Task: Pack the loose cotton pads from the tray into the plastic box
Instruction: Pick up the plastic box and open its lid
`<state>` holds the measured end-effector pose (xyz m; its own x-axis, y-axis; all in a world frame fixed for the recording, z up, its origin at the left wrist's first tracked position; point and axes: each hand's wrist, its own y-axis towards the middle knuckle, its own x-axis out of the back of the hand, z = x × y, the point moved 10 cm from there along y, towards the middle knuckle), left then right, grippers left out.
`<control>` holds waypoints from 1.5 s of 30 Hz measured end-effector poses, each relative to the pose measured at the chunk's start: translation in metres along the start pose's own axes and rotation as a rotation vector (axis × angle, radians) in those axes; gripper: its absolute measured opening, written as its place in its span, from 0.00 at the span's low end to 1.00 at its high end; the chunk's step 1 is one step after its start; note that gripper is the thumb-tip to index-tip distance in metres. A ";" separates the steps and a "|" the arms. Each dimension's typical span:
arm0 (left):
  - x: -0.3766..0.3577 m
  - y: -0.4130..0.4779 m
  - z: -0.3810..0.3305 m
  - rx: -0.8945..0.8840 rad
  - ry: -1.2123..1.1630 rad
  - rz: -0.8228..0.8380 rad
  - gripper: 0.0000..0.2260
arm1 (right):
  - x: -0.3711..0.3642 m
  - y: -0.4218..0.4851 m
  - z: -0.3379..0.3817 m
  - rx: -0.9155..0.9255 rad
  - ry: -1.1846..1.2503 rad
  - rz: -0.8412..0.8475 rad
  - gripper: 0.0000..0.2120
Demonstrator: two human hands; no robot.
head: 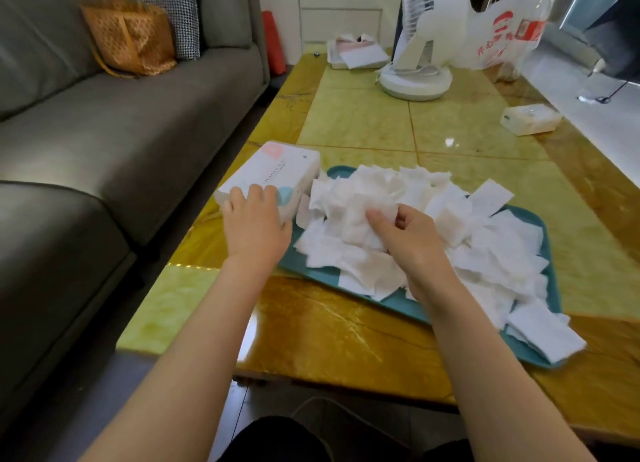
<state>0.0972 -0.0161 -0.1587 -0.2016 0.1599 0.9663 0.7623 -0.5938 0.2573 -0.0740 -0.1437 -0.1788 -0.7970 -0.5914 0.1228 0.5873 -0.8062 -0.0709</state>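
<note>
- Gripping the near end of the plastic box (273, 171), the left hand (254, 226) has its fingers curled over the top and its thumb at the side. The box lies on the counter (346, 330) and reaches away from this hand.
- The right hand (412, 243) pinches a small bunch of cotton pads (485, 254) between thumb and fingers. The bunch is at the top of the heap, just beyond the fingertips.
- The rest of the pads lie under this hand and to its right, and they cover most of the tray (311, 269).
- The box looks closed to me. If so, the bunch cannot go in yet, and opening the lid with only the left hand could make the box slip toward the counter edge on that hand's outer side.
- The pinch takes several thin pads together. I think the outer ones can slide out on the way from the right hand to the left hand and land on the counter between them.
- Near the right forearm some pads hang over the tray rim. A push from the arm could drop them off.
- A fan (415, 46) stands far beyond both hands. I cannot tell if it runs, but moving air would scatter such light pads.
</note>
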 end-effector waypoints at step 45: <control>0.015 -0.063 0.104 0.100 -0.515 0.179 0.20 | -0.163 -0.002 0.012 -0.352 0.034 0.246 0.10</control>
<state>0.1102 0.1056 -0.1610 0.2439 0.4430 0.8627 0.8170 -0.5732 0.0633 0.0566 -0.0449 -0.1871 -0.6469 -0.7620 0.0281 0.6810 -0.5940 -0.4282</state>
